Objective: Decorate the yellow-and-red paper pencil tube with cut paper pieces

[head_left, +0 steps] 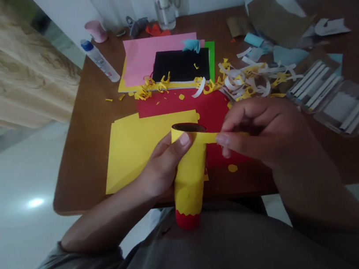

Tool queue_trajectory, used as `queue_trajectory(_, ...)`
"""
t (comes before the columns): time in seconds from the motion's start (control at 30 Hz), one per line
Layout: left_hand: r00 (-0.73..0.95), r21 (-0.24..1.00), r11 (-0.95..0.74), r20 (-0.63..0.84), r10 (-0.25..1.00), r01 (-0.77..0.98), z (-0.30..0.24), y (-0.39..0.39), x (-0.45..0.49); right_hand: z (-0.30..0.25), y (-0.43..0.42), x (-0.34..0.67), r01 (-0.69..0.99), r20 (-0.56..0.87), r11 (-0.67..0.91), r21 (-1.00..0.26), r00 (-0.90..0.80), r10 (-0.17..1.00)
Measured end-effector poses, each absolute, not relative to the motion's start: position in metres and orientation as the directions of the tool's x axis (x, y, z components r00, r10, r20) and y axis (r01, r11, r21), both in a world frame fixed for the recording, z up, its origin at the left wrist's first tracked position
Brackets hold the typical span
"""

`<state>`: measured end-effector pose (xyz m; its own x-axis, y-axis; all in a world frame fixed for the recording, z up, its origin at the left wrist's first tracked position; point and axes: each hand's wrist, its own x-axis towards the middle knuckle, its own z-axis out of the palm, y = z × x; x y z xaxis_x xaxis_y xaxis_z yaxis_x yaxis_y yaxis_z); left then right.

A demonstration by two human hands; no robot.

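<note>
My left hand (164, 165) wraps around a rolled yellow paper tube (191, 182), with its thumb pressed near the tube's open top. The tube's lower end, a red paper band with a zigzag edge (185, 220), overhangs the table's front edge. My right hand (259, 134) pinches a narrow yellow paper strip (206, 137) between thumb and fingers, and the strip lies across the tube's top. Beneath both hands lie a yellow paper sheet (138, 153) and a red paper sheet (217, 118).
The brown table (70, 167) holds yellow and white paper scraps (252, 79), pink and black sheets (181, 65), and a white glue bottle (99, 61). A clear plastic box of white strips (335, 99) sits at right. Two glass containers (163, 3) stand at the back.
</note>
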<state>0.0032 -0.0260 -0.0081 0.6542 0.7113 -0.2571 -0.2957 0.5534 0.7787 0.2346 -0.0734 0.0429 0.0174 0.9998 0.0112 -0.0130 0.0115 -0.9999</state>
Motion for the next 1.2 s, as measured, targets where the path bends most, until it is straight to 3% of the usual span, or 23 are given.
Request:
queue_trajectory(0.3, 0.685, 0.769, 0.582, -0.274, 0.676, -0.266, -0.010, -0.026, 0.001, 0.043, -0.067, 0.231, -0.088, -0.079, -0.083, -0.993, -0.051, 0.996)
queue_trajectory(0.6, 0.711, 0.768, 0.594, -0.278, 0.646, -0.240, -0.013, -0.025, -0.003, 0.036, -0.064, 0.233, -0.135, -0.069, -0.086, -0.987, -0.130, 0.989)
queue_trajectory(0.83, 0.784, 0.763, 0.598, -0.206, 0.585, -0.246, -0.004, -0.022, 0.000, 0.034, -0.065, 0.230, -0.167, -0.085, -0.113, -0.980, -0.166, 0.983)
queue_trajectory(1.03, 0.731, 0.777, 0.579, -0.244, 0.638, -0.246, -0.010, -0.022, -0.003, 0.035, -0.054, 0.233, -0.117, -0.089, -0.110, -0.987, -0.170, 0.981)
queue_trajectory(1.2, 0.722, 0.805, 0.522, -0.181, 0.668, -0.282, -0.017, -0.019, 0.000, 0.039, -0.050, 0.242, -0.161, -0.092, -0.129, -0.978, -0.220, 0.971)
